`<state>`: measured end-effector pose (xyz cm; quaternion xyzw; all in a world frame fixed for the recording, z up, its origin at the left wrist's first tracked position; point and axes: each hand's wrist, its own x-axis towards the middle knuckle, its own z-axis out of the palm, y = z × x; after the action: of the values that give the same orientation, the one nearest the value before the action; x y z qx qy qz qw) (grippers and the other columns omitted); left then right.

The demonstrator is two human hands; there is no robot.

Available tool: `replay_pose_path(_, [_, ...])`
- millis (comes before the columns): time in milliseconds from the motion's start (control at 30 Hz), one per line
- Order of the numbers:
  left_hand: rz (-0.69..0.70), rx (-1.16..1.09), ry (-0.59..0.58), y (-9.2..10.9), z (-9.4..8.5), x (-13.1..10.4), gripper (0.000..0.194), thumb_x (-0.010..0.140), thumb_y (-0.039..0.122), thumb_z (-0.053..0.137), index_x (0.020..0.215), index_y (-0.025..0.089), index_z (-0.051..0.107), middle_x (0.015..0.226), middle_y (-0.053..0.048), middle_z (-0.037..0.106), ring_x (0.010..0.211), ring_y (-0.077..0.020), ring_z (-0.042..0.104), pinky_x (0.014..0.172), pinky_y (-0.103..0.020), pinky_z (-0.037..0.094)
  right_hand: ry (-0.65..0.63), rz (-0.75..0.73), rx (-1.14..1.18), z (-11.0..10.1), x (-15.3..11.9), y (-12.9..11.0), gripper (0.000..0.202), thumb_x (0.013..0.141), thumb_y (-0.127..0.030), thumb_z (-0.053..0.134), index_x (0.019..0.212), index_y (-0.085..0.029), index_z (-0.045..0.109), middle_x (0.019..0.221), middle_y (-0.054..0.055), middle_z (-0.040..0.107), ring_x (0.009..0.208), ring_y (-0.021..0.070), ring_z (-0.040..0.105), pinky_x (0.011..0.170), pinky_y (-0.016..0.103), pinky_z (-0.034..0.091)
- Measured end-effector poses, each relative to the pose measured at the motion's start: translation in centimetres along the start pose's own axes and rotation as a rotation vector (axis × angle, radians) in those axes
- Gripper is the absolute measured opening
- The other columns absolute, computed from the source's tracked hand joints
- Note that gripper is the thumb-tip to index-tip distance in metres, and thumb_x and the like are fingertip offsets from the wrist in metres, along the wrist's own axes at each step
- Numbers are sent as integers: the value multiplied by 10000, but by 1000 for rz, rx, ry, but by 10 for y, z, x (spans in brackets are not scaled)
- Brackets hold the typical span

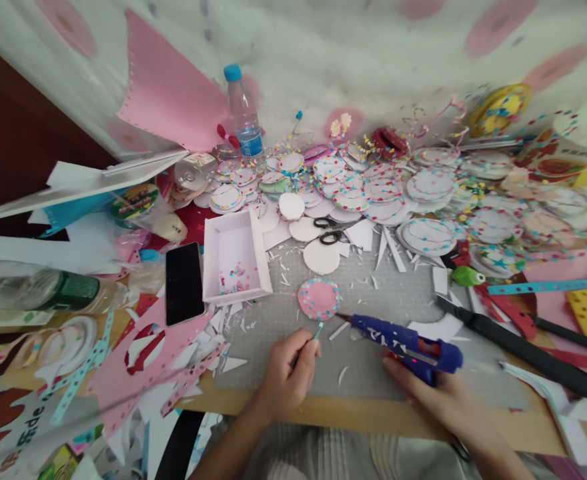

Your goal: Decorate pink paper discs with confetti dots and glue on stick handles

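Note:
A pink paper disc [319, 299] edged with small blue and white dots lies on the grey cutting mat [268, 353]. Just below it, my left hand [293, 370] is closed, pinching a thin stick with a small pale blue piece at its tip. My right hand [423, 390] is wrapped round the handle of a blue glue gun [398, 341], whose nozzle points left, close to the disc's lower right edge. Above the disc rests a plain white paper disc [322, 257]. A white box [267, 270] holding small coloured bits stands to the upper left.
Black-handled scissors [331, 231] lie behind the discs. Many decorated paper discs [383, 193] are piled along the back, near a water bottle [246, 120]. A phone [184, 283] is at the left, a large black-handled knife [528, 350] at the right. Paper scraps are scattered around.

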<state>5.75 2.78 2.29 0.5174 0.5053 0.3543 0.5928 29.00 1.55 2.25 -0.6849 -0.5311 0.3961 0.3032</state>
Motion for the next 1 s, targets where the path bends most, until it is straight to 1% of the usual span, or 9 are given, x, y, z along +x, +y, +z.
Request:
replay_pose_path(100, [-28, -23, 7, -1, 1, 0, 365, 939, 464, 388, 725, 178, 465, 424, 71, 414, 368, -59, 369, 408, -166, 289, 38, -181, -148, -24, 10, 12, 303, 792, -454, 564, 965, -209, 604, 750, 41, 675, 614, 208, 616, 550, 293, 496])
replay_pose_path(233, [-100, -106, 27, 3, 4, 0, 413, 882, 530, 456, 727, 156, 533, 488, -12, 589, 415, -95, 496, 428, -184, 388, 88, -382, -466, -46, 31, 26, 399, 828, -381, 510, 1171, -177, 493, 941, 104, 638, 775, 251, 622, 675, 363, 507])
replay_pose_path(367, [-158, -182, 110, 15, 6, -2, 427, 804, 541, 557, 677, 135, 584, 528, -67, 666, 426, -109, 539, 451, -205, 436, 254, -511, -721, -45, 39, 23, 440, 851, -398, 499, 1217, -154, 489, 937, 133, 572, 884, 313, 565, 794, 475, 455])
replay_pose_path(467, [-197, -250, 204, 26, 10, -2, 419, 762, 536, 590, 646, 133, 594, 497, -60, 658, 397, -111, 522, 428, -210, 424, 395, -626, -706, -34, 27, 5, 454, 839, -367, 553, 1239, -172, 462, 931, 130, 551, 859, 303, 533, 782, 483, 428])
replay_pose_path(567, [-223, -257, 271, 35, 16, 3, 386, 769, 501, 572, 651, 135, 608, 485, -42, 646, 391, -112, 503, 417, -212, 400, 233, -976, -532, -13, 12, -20, 428, 785, -285, 640, 1161, -181, 462, 895, 109, 585, 794, 255, 529, 690, 395, 435])
replay_pose_path(667, [-150, -173, 302, 44, 22, 11, 331, 800, 423, 548, 649, 140, 631, 518, -19, 639, 460, -120, 523, 454, -213, 389, -14, -1181, -550, 14, 11, -45, 203, 820, -221, 589, 1012, -208, 526, 831, 67, 645, 730, 213, 530, 687, 379, 433])
replay_pose_path(700, [-94, -129, 308, 47, 23, 13, 317, 810, 395, 544, 639, 143, 632, 540, -13, 635, 503, -125, 537, 482, -216, 395, -46, -1219, -545, 22, 14, -52, 156, 847, -190, 537, 1003, -198, 534, 860, 78, 665, 738, 209, 538, 680, 375, 430])
replay_pose_path(867, [84, 35, 333, 61, 21, 23, 324, 846, 320, 516, 577, 151, 580, 555, 12, 571, 593, -122, 527, 552, -215, 392, 60, -1434, -491, 39, 37, -78, 171, 900, -100, 408, 832, -203, 528, 644, 32, 590, 625, 182, 475, 604, 316, 393])
replay_pose_path(1000, [60, 16, 325, 69, 11, 30, 365, 854, 354, 506, 547, 158, 532, 478, 34, 496, 464, -94, 464, 448, -205, 346, 41, -1369, -340, 40, 51, -83, 229, 849, -67, 469, 689, -230, 452, 587, -3, 499, 583, 163, 426, 547, 290, 352])
